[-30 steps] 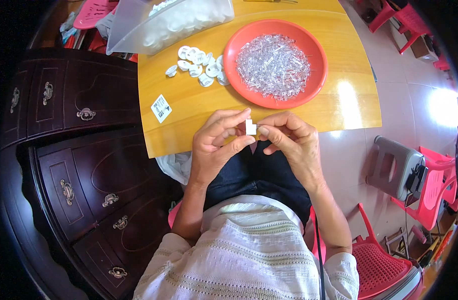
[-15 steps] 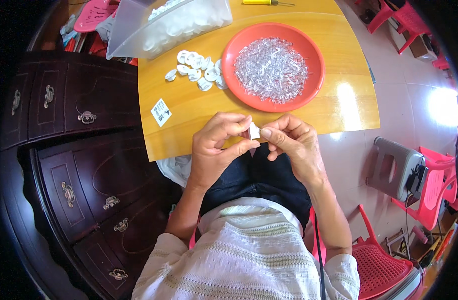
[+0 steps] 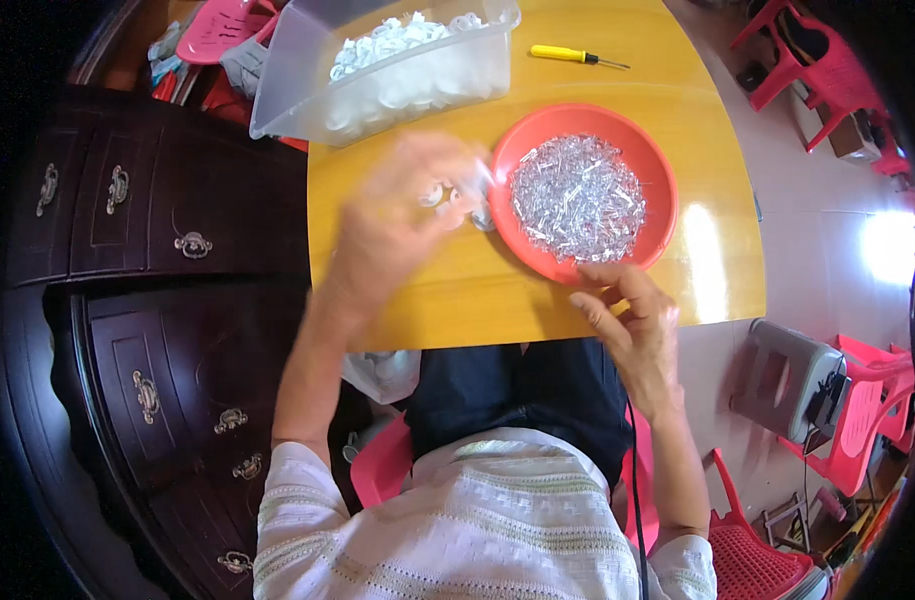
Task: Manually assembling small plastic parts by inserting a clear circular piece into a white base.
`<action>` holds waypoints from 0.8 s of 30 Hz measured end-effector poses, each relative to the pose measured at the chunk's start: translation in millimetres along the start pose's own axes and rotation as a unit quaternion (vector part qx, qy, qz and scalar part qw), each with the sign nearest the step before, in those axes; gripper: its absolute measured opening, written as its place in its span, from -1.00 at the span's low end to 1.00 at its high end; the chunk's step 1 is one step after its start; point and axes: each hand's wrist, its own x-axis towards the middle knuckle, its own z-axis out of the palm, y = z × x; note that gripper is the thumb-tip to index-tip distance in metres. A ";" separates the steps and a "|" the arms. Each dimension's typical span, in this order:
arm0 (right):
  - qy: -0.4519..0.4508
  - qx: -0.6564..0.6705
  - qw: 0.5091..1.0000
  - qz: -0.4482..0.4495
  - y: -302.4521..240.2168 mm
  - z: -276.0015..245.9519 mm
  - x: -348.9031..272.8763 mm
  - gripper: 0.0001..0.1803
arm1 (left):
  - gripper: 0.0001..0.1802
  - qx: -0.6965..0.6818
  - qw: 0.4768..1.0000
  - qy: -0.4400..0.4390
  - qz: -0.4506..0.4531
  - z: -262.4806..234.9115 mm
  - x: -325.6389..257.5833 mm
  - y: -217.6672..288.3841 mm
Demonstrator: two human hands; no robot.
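Observation:
My left hand (image 3: 390, 220) is smeared by motion above the table, over a small group of white plastic round pieces (image 3: 482, 214). A whitish blur shows at its fingertips, and I cannot make out whether it holds a piece. At the near rim of a red bowl (image 3: 664, 225), my right hand (image 3: 638, 325) is open, its thumb and curved fingers apart with nothing visible between them. Inside the bowl lies a heap of small clear plastic parts (image 3: 578, 195). Most of the white pieces are hidden behind my left hand.
A translucent tub (image 3: 278, 100) full of white pieces (image 3: 408, 45) stands at the back left of the wooden table (image 3: 538, 310). A yellow-handled screwdriver (image 3: 563, 53) lies behind the bowl. Dark drawers (image 3: 208, 330) are at the left; a grey stool (image 3: 790, 380) and pink chairs are right.
My hands have parted from the small white piece they held together. The left moved up and left to the white pieces; the right moved toward the bowl. The view has shifted.

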 end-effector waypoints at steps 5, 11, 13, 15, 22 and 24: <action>0.044 -0.207 0.976 -0.058 -3.9 -14.5 29.9 -0.75 | -0.74 0.021 0.972 0.135 -0.190 -24.1 32.0 -93.4; 0.023 -0.255 0.965 -0.063 0.3 -8.8 44.6 -0.71 | -0.79 -0.007 0.976 0.149 -0.158 -13.9 47.5 -136.1; 0.017 -0.260 0.964 -0.058 -0.4 -5.5 49.6 -0.71 | -0.77 -0.019 0.974 0.143 -0.172 -12.3 50.7 -138.1; 0.017 -0.306 0.949 -0.076 0.1 -4.5 52.7 -0.72 | -0.77 0.070 0.974 0.182 -0.114 -13.6 54.6 -138.7; 0.034 -0.276 0.957 -0.087 5.0 0.8 64.2 -0.80 | -0.74 0.096 0.982 0.150 -0.055 -2.4 0.4 -66.8; 0.032 -0.248 0.965 -0.074 8.4 -0.9 63.9 -0.87 | -0.72 0.061 0.982 0.095 -0.154 7.9 -25.8 -65.5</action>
